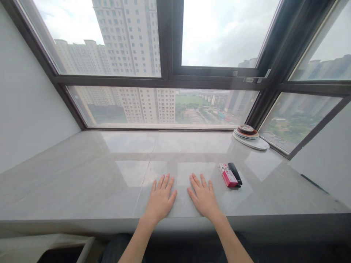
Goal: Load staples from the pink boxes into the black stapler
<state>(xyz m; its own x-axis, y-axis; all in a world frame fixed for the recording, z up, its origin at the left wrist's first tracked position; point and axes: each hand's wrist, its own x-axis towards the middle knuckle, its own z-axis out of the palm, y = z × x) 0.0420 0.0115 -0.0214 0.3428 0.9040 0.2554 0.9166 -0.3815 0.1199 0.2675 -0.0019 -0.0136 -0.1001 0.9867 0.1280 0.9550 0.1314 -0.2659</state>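
Note:
Both hands rest palm down on the glossy pale stone windowsill (90,182), near its front edge. My left hand (161,199) lies flat with its fingers spread, and nothing is under or in it that I can see. A short gap away, my right hand (203,195) lies the same way, fingers apart. To the right of that hand sits a small pink and white box (229,176). Against the box's right side lies a black stapler (235,174). Neither hand touches them.
In the far right corner is a stack of plates (249,137) on a white oval base. Dark-framed windows (164,82) rise behind the sill, with tall buildings outside. A thin dark strip (314,183) runs along the right wall. An open pale box or drawer (55,243) stands below left.

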